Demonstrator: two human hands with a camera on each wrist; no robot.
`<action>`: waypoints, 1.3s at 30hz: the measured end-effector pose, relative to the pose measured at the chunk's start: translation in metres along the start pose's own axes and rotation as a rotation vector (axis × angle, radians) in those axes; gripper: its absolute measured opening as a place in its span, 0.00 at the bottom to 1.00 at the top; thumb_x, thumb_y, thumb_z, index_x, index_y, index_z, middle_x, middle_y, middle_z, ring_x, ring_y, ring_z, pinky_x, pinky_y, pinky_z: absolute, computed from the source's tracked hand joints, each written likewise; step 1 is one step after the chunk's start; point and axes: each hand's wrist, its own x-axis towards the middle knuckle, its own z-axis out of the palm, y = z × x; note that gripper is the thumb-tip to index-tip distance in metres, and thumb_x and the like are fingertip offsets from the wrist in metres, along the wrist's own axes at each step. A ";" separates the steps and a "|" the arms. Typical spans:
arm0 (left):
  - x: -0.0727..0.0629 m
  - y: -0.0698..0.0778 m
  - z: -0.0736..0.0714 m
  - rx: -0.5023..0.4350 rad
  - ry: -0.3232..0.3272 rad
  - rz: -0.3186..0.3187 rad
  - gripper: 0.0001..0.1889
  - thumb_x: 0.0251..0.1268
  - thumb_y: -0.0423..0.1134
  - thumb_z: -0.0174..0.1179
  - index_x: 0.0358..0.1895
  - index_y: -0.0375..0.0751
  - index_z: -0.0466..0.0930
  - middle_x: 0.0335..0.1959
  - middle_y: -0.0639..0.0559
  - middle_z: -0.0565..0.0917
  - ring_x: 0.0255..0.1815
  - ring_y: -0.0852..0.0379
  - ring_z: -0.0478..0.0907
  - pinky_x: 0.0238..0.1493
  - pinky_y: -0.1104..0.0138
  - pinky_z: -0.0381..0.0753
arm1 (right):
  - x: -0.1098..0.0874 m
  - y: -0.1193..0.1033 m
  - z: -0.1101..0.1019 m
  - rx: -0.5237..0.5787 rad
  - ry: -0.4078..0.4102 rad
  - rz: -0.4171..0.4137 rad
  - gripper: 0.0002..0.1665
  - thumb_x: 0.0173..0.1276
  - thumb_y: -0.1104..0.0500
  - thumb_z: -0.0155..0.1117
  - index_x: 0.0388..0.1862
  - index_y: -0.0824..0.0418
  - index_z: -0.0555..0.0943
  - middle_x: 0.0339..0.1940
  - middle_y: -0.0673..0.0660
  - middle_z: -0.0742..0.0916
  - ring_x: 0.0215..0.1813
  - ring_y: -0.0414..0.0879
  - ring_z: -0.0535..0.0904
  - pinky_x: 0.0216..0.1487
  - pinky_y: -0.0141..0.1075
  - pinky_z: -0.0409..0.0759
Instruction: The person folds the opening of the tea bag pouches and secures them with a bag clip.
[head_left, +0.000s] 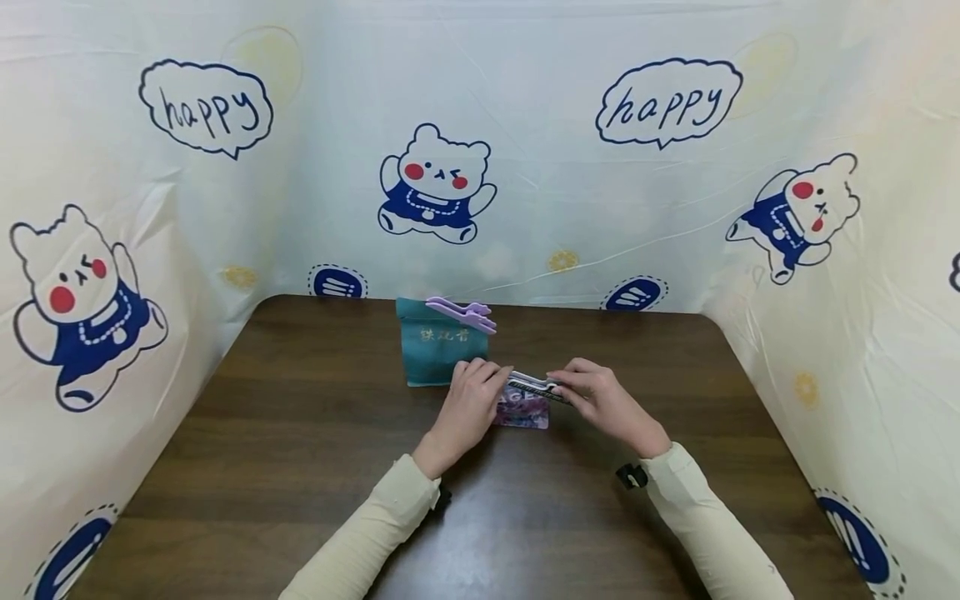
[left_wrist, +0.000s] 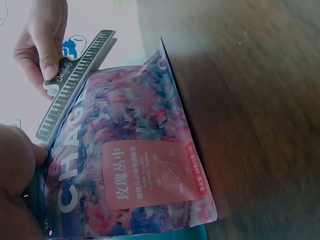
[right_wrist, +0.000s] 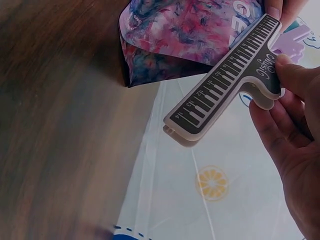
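A pink and blue patterned tea pouch (head_left: 525, 412) stands on the table, its printed label (left_wrist: 150, 175) showing in the left wrist view. My left hand (head_left: 467, 407) grips the pouch's top edge at its left end. Between thumb and fingers, my right hand (head_left: 603, 402) pinches the handles of a long clip (right_wrist: 225, 77) with piano keys and "Music" printed on it. This clip lies along the pouch's top edge, one end near the left hand. How far its jaws reach over the edge I cannot tell.
Just behind the left hand stands a teal pouch (head_left: 431, 354) with a purple clip (head_left: 463, 315) across its top. The brown wooden table (head_left: 337, 467) meets a printed cloth (head_left: 525, 83) at the back and both sides.
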 end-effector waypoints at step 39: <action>-0.006 -0.016 -0.015 -0.026 0.006 -0.006 0.17 0.71 0.35 0.64 0.61 0.38 0.82 0.46 0.48 0.85 0.48 0.50 0.77 0.49 0.57 0.73 | 0.015 -0.010 0.003 -0.019 0.001 0.003 0.17 0.66 0.69 0.71 0.53 0.61 0.88 0.41 0.51 0.84 0.39 0.38 0.79 0.38 0.31 0.83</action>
